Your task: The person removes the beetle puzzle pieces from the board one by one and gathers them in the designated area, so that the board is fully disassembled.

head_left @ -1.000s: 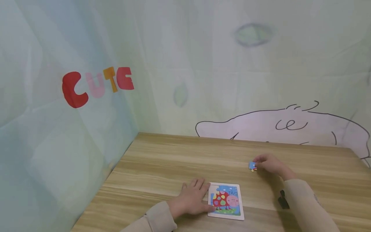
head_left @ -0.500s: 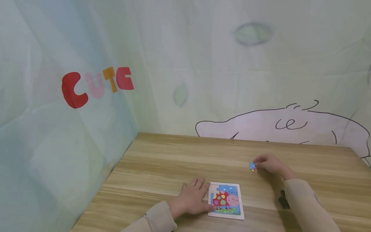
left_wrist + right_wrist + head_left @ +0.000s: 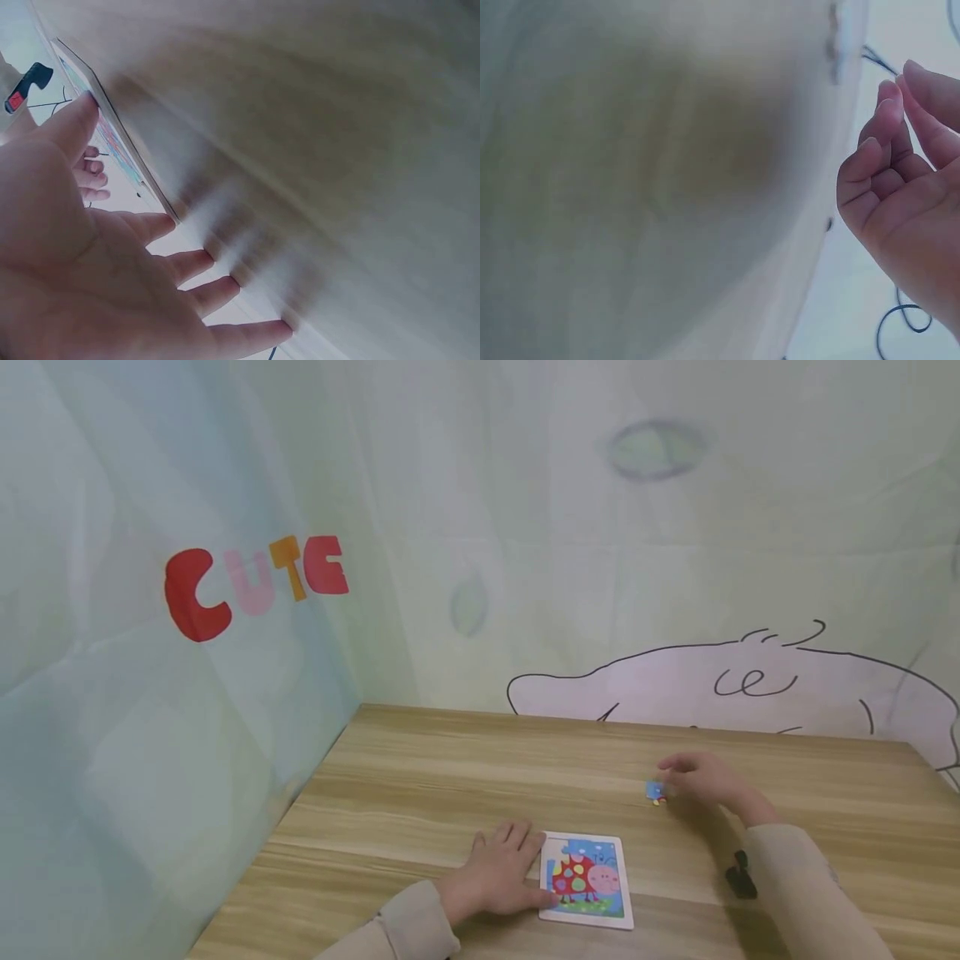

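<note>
In the head view my left hand rests on the table with fingers spread. Its thumb lies on the edge of a framed picture puzzle showing a red spotted ladybug, with a pale bare patch at its upper left. The left wrist view shows the fingers straight, their tips at the tabletop. My right hand hovers just beside a blue jigsaw piece with yellow and red at its lower edge, which lies on the table. Its fingers are loosely curled and I see nothing between them.
The wood-grain table meets a printed cloth wall at the back and left. A small black device shows beside the right sleeve.
My right hand has let go of the jigsaw piece and lifted slightly back to the right. The piece has shifted only slightly. My left hand and the puzzle stay in place.
</note>
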Demonstrator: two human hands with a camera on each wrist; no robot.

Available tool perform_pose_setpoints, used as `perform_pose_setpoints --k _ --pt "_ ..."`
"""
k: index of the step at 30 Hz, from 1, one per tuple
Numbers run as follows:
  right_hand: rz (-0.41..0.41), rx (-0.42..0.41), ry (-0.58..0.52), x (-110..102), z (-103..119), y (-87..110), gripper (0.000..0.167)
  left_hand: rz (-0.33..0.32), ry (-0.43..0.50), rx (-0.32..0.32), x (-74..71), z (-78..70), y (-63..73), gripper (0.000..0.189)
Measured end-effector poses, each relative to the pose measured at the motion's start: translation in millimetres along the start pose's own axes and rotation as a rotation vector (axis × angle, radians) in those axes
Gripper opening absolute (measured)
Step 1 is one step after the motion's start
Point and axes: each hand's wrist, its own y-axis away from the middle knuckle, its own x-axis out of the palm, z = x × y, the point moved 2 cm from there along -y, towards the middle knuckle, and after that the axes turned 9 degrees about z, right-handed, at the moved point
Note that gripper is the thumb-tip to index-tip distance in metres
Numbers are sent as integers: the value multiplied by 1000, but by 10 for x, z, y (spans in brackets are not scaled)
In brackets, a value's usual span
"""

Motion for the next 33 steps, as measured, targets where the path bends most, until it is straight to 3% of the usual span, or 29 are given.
perform_pose_setpoints --k 3,8,19,33 --pt "1 -67 -14 -26 73 13 38 -8 -7 0 2 -2 8 86" --pt "8 -103 -8 -8 304 75 43 -12 -15 -1 0 -4 10 85" --pt "45 -236 -16 263 680 88 31 -6 -4 1 43 -6 1 85" --pt "185 -336 9 553 930 132 26 -7 7 -2 21 9 -11 85"
